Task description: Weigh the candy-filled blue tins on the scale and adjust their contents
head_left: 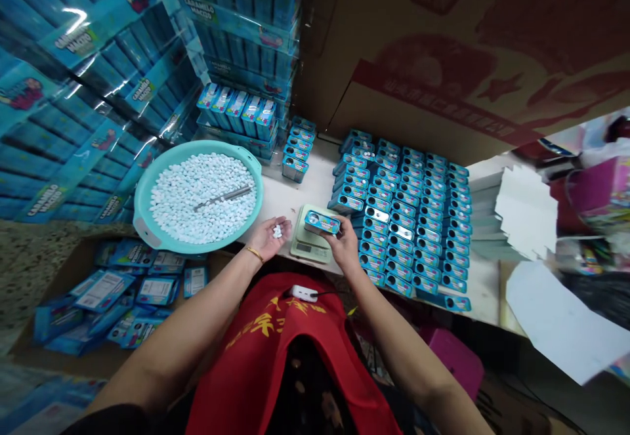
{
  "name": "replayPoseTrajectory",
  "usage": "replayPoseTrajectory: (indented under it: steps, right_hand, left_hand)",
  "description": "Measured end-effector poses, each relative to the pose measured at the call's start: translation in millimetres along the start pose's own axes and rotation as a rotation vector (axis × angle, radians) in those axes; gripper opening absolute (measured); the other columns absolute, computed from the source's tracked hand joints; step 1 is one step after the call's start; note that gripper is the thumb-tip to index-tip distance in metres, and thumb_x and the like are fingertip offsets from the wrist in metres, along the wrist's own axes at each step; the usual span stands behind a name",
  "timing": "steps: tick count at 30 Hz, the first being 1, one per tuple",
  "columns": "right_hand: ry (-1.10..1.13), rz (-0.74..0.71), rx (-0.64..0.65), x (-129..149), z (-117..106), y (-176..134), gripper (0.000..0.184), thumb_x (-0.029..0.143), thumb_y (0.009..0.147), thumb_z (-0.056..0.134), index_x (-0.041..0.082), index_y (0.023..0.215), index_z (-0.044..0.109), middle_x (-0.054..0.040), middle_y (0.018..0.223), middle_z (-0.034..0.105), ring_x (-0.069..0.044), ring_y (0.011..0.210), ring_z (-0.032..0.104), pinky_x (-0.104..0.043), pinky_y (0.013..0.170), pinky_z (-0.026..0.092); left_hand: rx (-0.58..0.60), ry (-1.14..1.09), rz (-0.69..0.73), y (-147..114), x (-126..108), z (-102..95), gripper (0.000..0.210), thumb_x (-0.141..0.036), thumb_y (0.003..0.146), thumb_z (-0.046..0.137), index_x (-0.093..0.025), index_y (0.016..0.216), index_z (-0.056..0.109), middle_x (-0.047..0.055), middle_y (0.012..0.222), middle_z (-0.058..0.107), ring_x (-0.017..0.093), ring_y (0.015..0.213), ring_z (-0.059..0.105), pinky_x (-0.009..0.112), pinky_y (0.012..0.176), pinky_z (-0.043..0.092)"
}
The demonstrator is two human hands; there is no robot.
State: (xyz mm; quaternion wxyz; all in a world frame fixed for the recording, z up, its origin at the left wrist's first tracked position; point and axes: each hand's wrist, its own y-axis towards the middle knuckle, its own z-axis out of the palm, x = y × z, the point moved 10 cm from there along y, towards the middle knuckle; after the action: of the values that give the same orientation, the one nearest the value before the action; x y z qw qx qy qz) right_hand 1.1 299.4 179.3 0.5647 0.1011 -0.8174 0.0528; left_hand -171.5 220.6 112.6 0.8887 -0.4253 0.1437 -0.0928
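My left hand (266, 241) is cupped palm up beside the basin, with a few small white candies (277, 231) lying in it. Fingers of my right hand (343, 241) grip the right end of a small blue candy tin (322, 222). That tin sits over the plate of a pale kitchen scale (309, 241), and a round opening shows in its top. To the left, a turquoise basin (141, 215) is full of the same white candies, with a metal tool (224, 197), its exact kind unclear, lying on them.
Rows of blue tins (403, 225) with round openings cover the right of the white table (295, 195). A short row of tins (296, 153) stands behind the scale. Wrapped display packs (236, 28) are stacked behind. A large carton (418, 61) overhangs; a box of blue packages (108, 290) sits lower left.
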Motion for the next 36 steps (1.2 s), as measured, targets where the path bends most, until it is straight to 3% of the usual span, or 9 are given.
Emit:
replayPoseTrajectory:
  steps: [5,9,11,14,16,19,25,30,36]
  right_hand:
    - [-0.010,0.030,-0.022,-29.5,-9.2,4.4,0.040,0.031,0.069,0.059,0.018,0.104,0.047,-0.0047,0.096,0.055,-0.017,0.086,0.054,-0.035,0.079,0.045]
    - [-0.386,-0.200,0.033,28.6,-9.1,-18.4,0.049,0.027,0.074,0.057,0.020,0.120,0.042,-0.0106,0.124,0.043,-0.025,0.116,0.037,-0.047,0.096,0.030]
    - [-0.549,-0.312,0.158,62.8,15.3,-39.7,0.040,0.022,0.079,0.050,0.021,0.119,0.044,-0.0102,0.125,0.044,-0.025,0.118,0.034,-0.047,0.098,0.028]
    - [-0.606,-0.441,0.513,92.4,76.6,-79.5,0.028,0.019,0.083,0.045,0.020,0.110,0.052,-0.0104,0.110,0.053,-0.020,0.103,0.046,-0.037,0.089,0.038]
    - [-0.622,-0.463,0.686,94.7,107.0,-100.2,0.023,0.019,0.084,0.045,0.018,0.105,0.054,-0.0102,0.104,0.055,-0.018,0.097,0.049,-0.033,0.085,0.041]
    - [-0.651,-0.430,0.808,84.4,125.7,-113.5,0.019,0.017,0.084,0.044,0.018,0.100,0.056,-0.0080,0.099,0.055,-0.016,0.093,0.050,-0.028,0.078,0.043]
    - [-0.723,-0.433,0.883,77.6,131.8,-121.4,0.013,0.013,0.082,0.046,0.016,0.086,0.058,-0.0046,0.091,0.056,-0.015,0.079,0.051,-0.024,0.062,0.042]
    - [-0.710,-0.456,0.839,82.1,134.5,-122.1,0.012,0.012,0.080,0.048,0.016,0.087,0.056,-0.0055,0.092,0.055,-0.016,0.079,0.050,-0.025,0.064,0.041]
    - [-0.659,-0.385,0.812,74.7,123.0,-107.5,0.012,0.015,0.082,0.047,0.016,0.091,0.054,-0.0053,0.091,0.055,-0.014,0.082,0.051,-0.024,0.068,0.042]
  left_hand:
    - [0.011,0.056,-0.026,-15.1,-0.2,-19.3,0.015,-0.009,0.076,0.048,-0.009,0.084,0.061,0.012,0.079,0.065,0.018,0.076,0.063,0.029,0.067,0.053]
    - [0.047,0.058,-0.098,-29.4,15.8,-28.1,0.017,-0.009,0.077,0.047,-0.009,0.087,0.061,0.013,0.087,0.065,0.020,0.087,0.062,0.033,0.075,0.052]
    - [0.055,0.058,-0.119,-36.6,25.3,-31.5,0.018,-0.010,0.078,0.046,-0.008,0.088,0.061,0.013,0.089,0.065,0.021,0.089,0.062,0.034,0.077,0.051]
    - [0.066,0.075,-0.171,-46.9,42.7,-36.2,0.020,-0.013,0.081,0.043,-0.007,0.089,0.061,0.012,0.086,0.066,0.017,0.077,0.064,0.028,0.070,0.051]
    - [0.071,0.091,-0.239,-53.9,56.9,-40.3,0.023,-0.016,0.083,0.042,-0.008,0.093,0.060,0.010,0.084,0.066,0.014,0.069,0.063,0.025,0.063,0.051]
    - [0.055,0.095,-0.310,-62.9,71.7,-48.1,0.025,-0.019,0.085,0.040,-0.009,0.097,0.059,0.009,0.081,0.067,0.013,0.065,0.063,0.024,0.060,0.050]
    - [0.000,0.082,-0.342,-72.3,77.7,-59.7,0.026,-0.017,0.087,0.035,-0.009,0.091,0.059,0.006,0.069,0.065,0.011,0.059,0.062,0.022,0.059,0.049]
    - [-0.002,0.059,-0.361,-74.8,78.5,-60.7,0.027,-0.016,0.087,0.035,-0.009,0.075,0.058,0.004,0.061,0.063,0.009,0.053,0.060,0.019,0.056,0.049]
    - [0.054,0.109,-0.326,-68.1,74.9,-47.1,0.020,-0.014,0.084,0.039,-0.010,0.079,0.058,0.005,0.066,0.064,0.012,0.058,0.061,0.027,0.065,0.051]
